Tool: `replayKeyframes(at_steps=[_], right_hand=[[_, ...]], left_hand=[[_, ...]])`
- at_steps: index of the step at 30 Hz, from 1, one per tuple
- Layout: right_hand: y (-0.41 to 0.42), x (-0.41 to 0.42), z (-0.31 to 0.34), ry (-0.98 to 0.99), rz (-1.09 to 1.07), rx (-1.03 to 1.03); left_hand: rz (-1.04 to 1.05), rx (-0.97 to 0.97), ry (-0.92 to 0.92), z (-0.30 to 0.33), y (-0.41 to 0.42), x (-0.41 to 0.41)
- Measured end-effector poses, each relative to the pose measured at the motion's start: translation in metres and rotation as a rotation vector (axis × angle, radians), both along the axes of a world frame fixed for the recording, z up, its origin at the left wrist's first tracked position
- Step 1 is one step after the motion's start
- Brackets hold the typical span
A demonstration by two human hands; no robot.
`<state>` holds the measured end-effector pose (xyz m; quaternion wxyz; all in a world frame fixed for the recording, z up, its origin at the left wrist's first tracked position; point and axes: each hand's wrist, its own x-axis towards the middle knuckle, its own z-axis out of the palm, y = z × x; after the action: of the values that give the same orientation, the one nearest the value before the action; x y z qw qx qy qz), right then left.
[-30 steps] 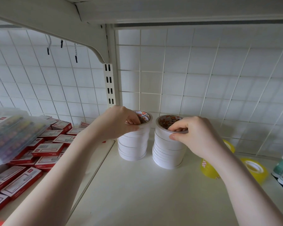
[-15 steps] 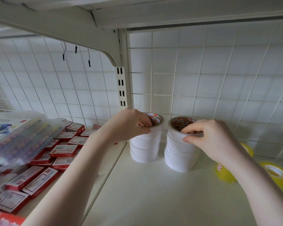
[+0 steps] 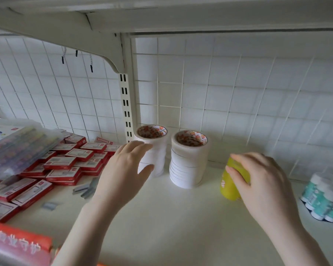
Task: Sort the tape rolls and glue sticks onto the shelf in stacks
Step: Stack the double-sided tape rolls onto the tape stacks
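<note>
The cream shelf (image 3: 161, 223) carries two stacks of white tape rolls (image 3: 188, 162) side by side at the far wall, a yellow tape roll (image 3: 229, 189) to their right, glue sticks (image 3: 323, 198) far right, red boxes (image 3: 60, 164) and loose staples (image 3: 85, 189) left.

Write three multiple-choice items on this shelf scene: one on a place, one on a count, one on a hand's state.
1. Where do the red boxes lie?
A. left of the white tape stacks
B. right of the glue sticks
C. on top of the stacks

2. How many white tape stacks stand by the wire grid?
A. one
B. two
C. four

3. What is the right hand doing?
A. resting flat on the shelf
B. gripping a yellow tape roll
C. holding a red box

Key: 1 A, the boxes are piled at the left; 2 B, two stacks stand side by side; 3 B, its fingers curl round the yellow roll.
</note>
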<state>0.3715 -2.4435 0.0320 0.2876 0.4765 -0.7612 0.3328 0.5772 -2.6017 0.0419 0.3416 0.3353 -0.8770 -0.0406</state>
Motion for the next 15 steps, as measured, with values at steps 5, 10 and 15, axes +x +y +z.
replayKeyframes(at_steps=[5,10,15], right_hand=[[0.053,-0.008,-0.024,0.034,-0.022,0.013],[0.1,-0.015,-0.04,0.011,-0.075,0.066],[0.142,-0.004,-0.048,-0.017,-0.182,0.045]], left_hand=[[0.085,0.058,0.032,-0.03,0.055,-0.006],[0.058,0.089,0.018,-0.044,0.098,-0.017],[-0.068,0.095,0.016,-0.045,0.131,-0.031]])
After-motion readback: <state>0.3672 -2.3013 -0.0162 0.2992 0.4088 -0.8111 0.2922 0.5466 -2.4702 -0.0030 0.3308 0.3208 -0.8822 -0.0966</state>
